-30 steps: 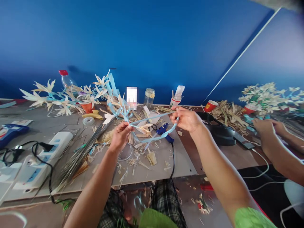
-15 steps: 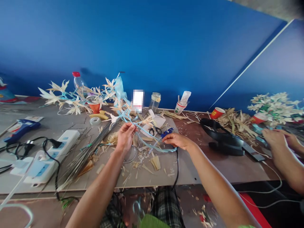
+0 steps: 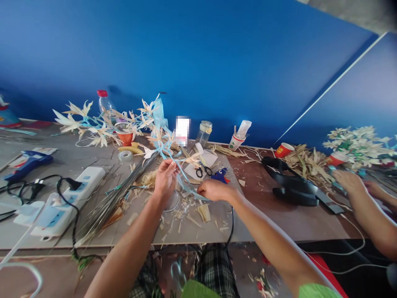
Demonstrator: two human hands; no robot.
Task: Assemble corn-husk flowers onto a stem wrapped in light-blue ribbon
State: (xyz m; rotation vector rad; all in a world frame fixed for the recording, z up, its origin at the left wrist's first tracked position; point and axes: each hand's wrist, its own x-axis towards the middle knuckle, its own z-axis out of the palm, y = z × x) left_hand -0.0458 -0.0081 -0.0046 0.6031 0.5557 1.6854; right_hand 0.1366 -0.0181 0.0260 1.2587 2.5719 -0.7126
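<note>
My left hand is closed, its thumb and fingers pinching a flower stem wrapped in light blue ribbon. Pale husk-like flowers spread beyond it. A loose light blue ribbon hangs from the stem to my right hand, whose fingers are curled in on it; the fingertips are partly hidden. Behind my right hand lie black-handled scissors and a blue glue gun. Under my hands are scattered husk scraps and a clear ring-shaped roll.
A white power strip, thin wires and another blue glue gun lie left. Behind stand a jar and a paper cup. A black headset-like device sits right, near another person's hands.
My right hand has moved left and slightly down toward my left hand, its fingers more curled. The ribbon between the hands now spans a shorter distance. My left hand stays near the same place.
</note>
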